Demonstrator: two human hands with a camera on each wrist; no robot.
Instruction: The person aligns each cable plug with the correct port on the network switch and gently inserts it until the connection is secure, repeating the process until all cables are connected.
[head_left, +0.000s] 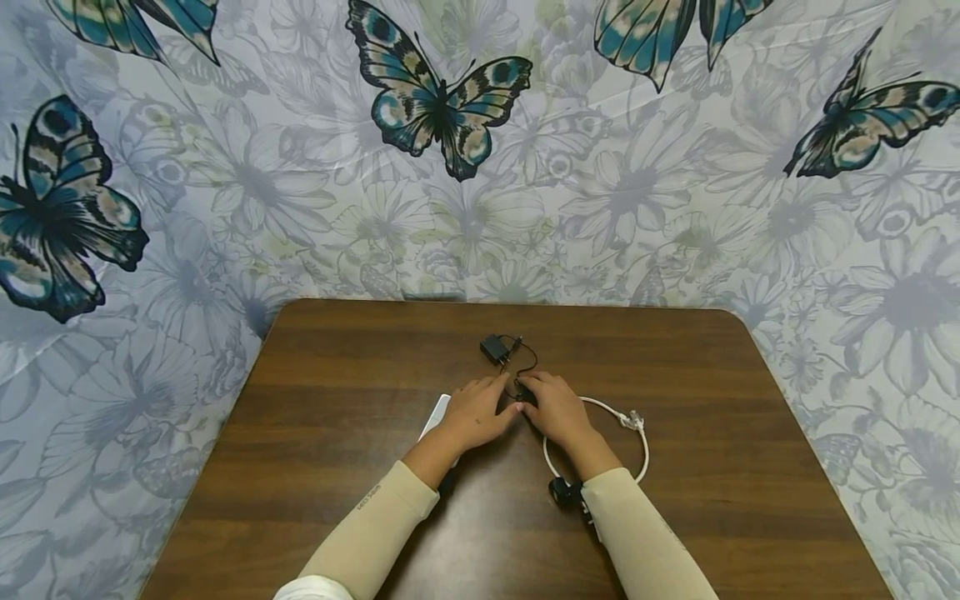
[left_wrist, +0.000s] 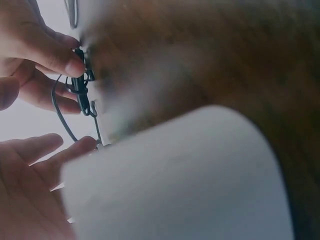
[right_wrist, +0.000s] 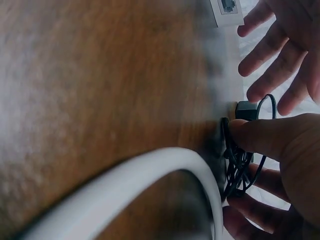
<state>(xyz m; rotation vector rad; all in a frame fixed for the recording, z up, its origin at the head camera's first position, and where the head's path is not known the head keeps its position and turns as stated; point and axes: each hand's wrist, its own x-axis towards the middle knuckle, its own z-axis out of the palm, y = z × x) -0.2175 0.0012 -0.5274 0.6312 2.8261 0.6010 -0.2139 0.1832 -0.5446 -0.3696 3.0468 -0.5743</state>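
My right hand pinches a coiled bundle of thin black cable between thumb and fingers above the table. The cable leads to a black power adapter lying just beyond the hands. My left hand is close beside, fingers apart and holding nothing; in the right wrist view the left fingers are spread near the adapter. A white flat device with a network port lies by the left hand, partly hidden by it. It fills the lower part of the left wrist view.
A white network cable lies looped around the right wrist's side, with a clear plug on it. The brown wooden table ends at a far edge before a butterfly-patterned cloth.
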